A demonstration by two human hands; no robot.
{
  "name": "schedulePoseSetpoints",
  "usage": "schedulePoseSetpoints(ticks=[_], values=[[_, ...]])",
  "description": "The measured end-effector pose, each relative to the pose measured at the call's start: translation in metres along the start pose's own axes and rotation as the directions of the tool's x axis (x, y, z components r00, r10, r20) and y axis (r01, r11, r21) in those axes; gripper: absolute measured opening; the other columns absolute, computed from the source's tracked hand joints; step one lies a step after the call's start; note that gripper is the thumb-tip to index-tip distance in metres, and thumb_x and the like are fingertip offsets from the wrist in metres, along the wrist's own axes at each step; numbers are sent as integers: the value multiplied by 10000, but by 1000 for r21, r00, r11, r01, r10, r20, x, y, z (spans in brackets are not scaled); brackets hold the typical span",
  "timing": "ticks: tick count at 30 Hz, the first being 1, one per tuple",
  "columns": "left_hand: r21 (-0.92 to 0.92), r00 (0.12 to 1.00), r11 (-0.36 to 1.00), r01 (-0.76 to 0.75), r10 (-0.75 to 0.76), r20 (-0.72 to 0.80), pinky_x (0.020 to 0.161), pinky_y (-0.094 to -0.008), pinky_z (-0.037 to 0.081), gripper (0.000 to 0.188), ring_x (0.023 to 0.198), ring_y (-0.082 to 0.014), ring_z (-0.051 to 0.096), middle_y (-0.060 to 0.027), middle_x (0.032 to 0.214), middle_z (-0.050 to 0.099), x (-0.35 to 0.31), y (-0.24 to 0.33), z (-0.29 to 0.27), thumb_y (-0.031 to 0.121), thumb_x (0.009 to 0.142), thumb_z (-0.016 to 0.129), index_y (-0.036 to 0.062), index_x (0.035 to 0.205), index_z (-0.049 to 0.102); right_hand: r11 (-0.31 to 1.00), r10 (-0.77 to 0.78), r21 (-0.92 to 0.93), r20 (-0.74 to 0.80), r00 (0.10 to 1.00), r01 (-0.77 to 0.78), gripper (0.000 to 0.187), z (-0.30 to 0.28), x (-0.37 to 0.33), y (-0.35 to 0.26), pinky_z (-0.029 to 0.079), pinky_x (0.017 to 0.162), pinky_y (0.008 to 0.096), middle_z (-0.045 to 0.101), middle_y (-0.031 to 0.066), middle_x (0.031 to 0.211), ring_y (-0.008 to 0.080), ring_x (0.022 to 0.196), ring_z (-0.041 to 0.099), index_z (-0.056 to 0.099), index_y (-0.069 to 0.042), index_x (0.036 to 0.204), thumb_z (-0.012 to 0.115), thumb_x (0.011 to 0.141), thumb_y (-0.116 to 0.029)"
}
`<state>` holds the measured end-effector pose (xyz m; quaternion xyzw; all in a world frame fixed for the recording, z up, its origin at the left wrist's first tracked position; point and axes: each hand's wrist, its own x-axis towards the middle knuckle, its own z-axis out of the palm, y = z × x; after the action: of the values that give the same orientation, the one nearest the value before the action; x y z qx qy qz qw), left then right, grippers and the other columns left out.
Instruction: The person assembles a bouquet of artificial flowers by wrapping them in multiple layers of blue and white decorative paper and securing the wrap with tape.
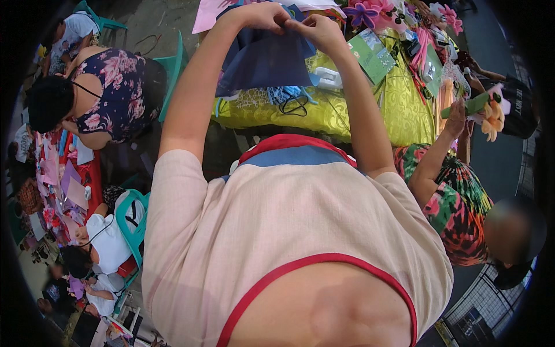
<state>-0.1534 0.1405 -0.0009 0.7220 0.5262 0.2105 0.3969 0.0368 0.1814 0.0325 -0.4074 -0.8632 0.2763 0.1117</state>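
Note:
At the top of the head view, my left hand [267, 16] and my right hand [315, 30] meet fingertip to fingertip over a dark blue sheet [260, 66]. Both are closed in a pinch at its upper part. The sheet looks thin and slightly see-through, like wrapping material, and hangs in loose folds toward me. Its upper end is partly hidden behind my hands. Just below it on the table lie light blue strands [284, 93] and a looped black cord [295, 106]. Near my right forearm sits a white plastic object [328, 78].
A yellow-green patterned cloth [341, 118] covers the table. Green booklets [373, 56] and a purple flower [363, 14] lie to the right. Beside me, a person in floral clothing [457, 202] holds orange flowers [492, 120]. Teal chairs [172, 75] and seated people are at the left.

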Motion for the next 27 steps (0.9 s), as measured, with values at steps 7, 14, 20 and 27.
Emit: schedulePoseSetpoints(ticks=[7, 14, 20, 27], values=[[40, 998, 999, 25, -28, 61, 734, -261, 419, 168, 767, -94, 553, -33, 789, 616, 4, 5, -5, 60, 719, 591, 10, 880, 593, 997, -27, 80, 66, 997, 22, 387, 11, 0, 6, 455, 573, 313, 593, 99, 596, 212, 563, 585, 654, -31, 739, 700, 610, -394], [133, 999, 990, 49, -48, -15, 767, -259, 409, 189, 833, -107, 548, -47, 859, 610, -2, 3, -2, 50, 734, 580, 27, 921, 584, 995, -51, 92, 86, 995, 43, 342, 17, 3, 9, 462, 617, 333, 601, 117, 621, 246, 620, 598, 662, -48, 765, 707, 602, -344], [78, 682, 991, -111, 133, -719, 815, -261, 392, 257, 919, -129, 527, -59, 996, 575, -67, 29, 20, 106, 755, 599, 40, 1000, 560, 994, -38, 102, 51, 998, 33, 417, 18, -4, 6, 450, 543, 284, 601, 91, 617, 168, 555, 582, 649, -8, 778, 678, 658, -407], [-153, 501, 857, 492, -422, -755, 876, -372, 366, 792, 1030, -298, 460, -167, 1120, 457, -178, -10, 146, 356, 550, 763, 29, 1179, 410, 998, 37, 38, 108, 994, -41, 419, 8, -2, -6, 468, 600, 331, 602, 132, 623, 253, 608, 602, 657, -38, 729, 675, 622, -443]])
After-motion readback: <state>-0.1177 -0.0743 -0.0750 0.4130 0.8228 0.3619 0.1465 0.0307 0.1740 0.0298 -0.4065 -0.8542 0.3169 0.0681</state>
